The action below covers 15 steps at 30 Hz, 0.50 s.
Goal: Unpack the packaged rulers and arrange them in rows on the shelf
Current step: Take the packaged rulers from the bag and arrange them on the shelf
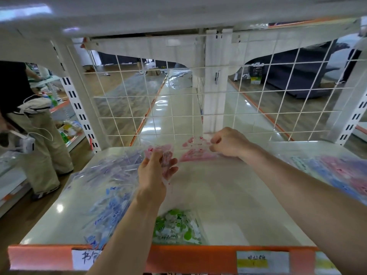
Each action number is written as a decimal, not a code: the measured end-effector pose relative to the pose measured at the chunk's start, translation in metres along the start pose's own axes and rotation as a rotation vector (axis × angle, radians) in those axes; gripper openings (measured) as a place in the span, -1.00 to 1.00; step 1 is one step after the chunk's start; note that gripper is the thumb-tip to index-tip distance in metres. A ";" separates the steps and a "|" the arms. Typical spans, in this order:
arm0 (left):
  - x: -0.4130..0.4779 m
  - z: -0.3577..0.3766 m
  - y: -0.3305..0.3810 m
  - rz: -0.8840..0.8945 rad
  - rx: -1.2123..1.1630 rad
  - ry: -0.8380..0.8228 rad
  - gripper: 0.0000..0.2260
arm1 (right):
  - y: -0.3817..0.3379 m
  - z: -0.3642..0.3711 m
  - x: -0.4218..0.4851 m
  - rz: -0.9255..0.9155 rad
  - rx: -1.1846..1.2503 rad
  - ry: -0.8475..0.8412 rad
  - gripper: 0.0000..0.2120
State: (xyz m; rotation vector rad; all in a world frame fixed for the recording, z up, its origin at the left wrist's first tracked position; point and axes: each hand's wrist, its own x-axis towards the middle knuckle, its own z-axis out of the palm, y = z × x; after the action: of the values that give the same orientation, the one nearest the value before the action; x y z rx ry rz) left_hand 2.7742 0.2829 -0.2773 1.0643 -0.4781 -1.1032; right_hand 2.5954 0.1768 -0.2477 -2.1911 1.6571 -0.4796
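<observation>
- Left hand (154, 171) is gripping a crinkly clear pink ruler packet (165, 155), fingers (173, 162) curled, over the glossy shelf's (228, 205) far middle.
- Right hand (228, 142) is pinching flat pink packets (196, 150) beside it.

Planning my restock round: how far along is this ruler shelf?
Loosely placed: blue-printed clear ruler packs at left, green-printed packs at front. In hand: the left hand and right hand grip pink-printed clear packs at the back. Left: the mixed blue-and-pink heap at right; no tidy rows yet.

Pink ruler pack (195, 149) at shelf (238, 195) back, blurred, perhaps partly open, blue pack (111, 187) lying left, green pack (176, 227) at front edge.
</observation>
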 end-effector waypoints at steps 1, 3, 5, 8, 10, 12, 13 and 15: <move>0.001 0.000 0.000 0.003 0.003 -0.002 -0.87 | -0.001 0.001 0.002 -0.001 -0.019 -0.011 -0.89; 0.002 0.000 -0.001 0.005 0.002 -0.009 -0.86 | -0.003 0.005 0.005 -0.002 -0.081 -0.031 -0.80; 0.003 0.000 -0.002 0.006 0.000 -0.020 -0.87 | -0.005 0.009 0.008 -0.007 -0.123 -0.052 -0.78; 0.003 -0.001 -0.003 0.008 -0.010 -0.049 -0.86 | -0.005 0.011 0.009 0.008 -0.160 -0.083 -0.66; 0.004 -0.001 -0.004 0.011 -0.016 -0.072 -0.83 | -0.006 0.006 0.001 -0.033 -0.180 -0.046 -0.63; 0.004 -0.001 -0.004 0.013 -0.029 -0.120 -0.80 | -0.008 0.005 -0.018 -0.124 -0.069 0.040 -0.70; 0.003 -0.001 -0.004 0.014 -0.041 -0.151 -0.80 | -0.010 0.007 -0.031 -0.161 0.060 0.069 -0.78; 0.000 0.001 -0.003 0.017 -0.067 -0.210 -0.79 | -0.020 0.015 -0.061 -0.219 0.343 0.030 -0.89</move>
State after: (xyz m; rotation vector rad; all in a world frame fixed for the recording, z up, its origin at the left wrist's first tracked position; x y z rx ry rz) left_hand 2.7718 0.2825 -0.2790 0.8888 -0.6116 -1.2138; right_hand 2.6034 0.2416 -0.2554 -2.1188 1.2422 -0.7950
